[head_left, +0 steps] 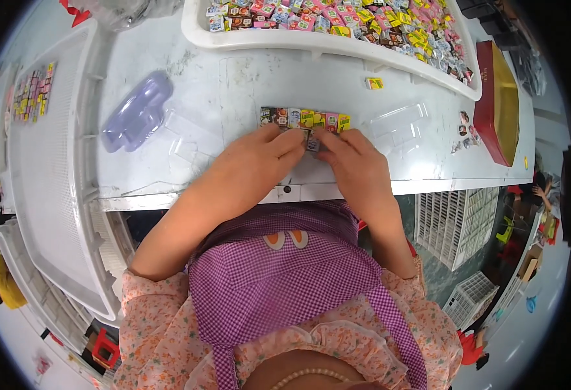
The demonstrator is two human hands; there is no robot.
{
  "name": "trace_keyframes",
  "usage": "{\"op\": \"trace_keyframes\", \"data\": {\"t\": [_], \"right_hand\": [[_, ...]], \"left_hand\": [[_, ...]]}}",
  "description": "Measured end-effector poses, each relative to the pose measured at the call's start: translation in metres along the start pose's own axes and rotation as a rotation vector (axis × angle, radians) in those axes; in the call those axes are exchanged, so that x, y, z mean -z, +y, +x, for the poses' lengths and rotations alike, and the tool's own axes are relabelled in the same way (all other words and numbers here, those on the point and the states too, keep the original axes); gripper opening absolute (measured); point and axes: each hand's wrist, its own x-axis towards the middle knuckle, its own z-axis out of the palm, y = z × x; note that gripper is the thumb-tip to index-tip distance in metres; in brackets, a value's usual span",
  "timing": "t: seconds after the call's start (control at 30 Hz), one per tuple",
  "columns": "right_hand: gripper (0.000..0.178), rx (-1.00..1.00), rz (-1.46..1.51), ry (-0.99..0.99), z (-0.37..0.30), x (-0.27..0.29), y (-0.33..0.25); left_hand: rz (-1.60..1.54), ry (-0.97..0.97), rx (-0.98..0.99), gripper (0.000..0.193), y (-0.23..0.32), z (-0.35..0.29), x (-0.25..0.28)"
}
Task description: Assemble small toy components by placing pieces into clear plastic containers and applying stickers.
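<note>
Near the front edge of the pale table, a tight row of tiny printed boxes (306, 118) in brown, white, yellow and pink lies between my hands. My left hand (249, 159) is closed over the row's left and middle part, its curled fingers pressing on the boxes. From the other side my right hand (360, 162) bends its fingers over the right part, thumb and forefinger closed around a small grey-white box (312, 144) below the row. The fingers hide part of the lower boxes.
A white tray (253, 40) heaped with similar boxes stands at the back. One yellow box (374, 83) lies before it. Purplish plastic moulds (139, 110) lie left; a clear mould (399, 127) and a red-and-gold box (496, 107) stand right. Another white tray (45, 169) holds grouped boxes.
</note>
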Motion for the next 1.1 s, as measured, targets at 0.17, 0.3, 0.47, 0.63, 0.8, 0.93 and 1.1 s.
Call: {"op": "trace_keyframes", "data": {"t": [0.17, 0.3, 0.47, 0.63, 0.8, 0.93, 1.1], "right_hand": [[0.021, -0.489, 0.685, 0.05, -0.003, 0.015, -0.002], [0.023, -0.755, 1.139, 0.039, -0.001, 0.016, 0.001], [0.025, -0.722, 1.235, 0.149, -0.001, 0.012, -0.002], [0.025, -0.773, 1.36, 0.117, 0.007, 0.011, -0.009], [0.029, -0.54, 1.156, -0.056, 0.022, 0.001, -0.036], [0.035, -0.437, 1.446, 0.09, 0.028, 0.0, -0.034], [0.037, -0.487, 1.724, 0.255, 0.03, -0.005, -0.03]], "left_hand": [[-0.262, 0.132, 0.161, 0.024, -0.002, -0.004, -0.003], [-0.635, 0.314, 0.355, 0.019, 0.007, -0.007, 0.005], [-1.079, 0.308, 0.676, 0.022, 0.005, -0.008, 0.016], [-1.523, 0.357, 0.611, 0.033, 0.0, -0.012, 0.015], [-1.663, 0.249, 0.679, 0.044, 0.028, 0.017, 0.004], [-1.84, 0.289, 0.536, 0.041, 0.015, 0.021, 0.001], [-1.382, 0.419, 0.509, 0.03, 0.028, 0.018, -0.008]]}}
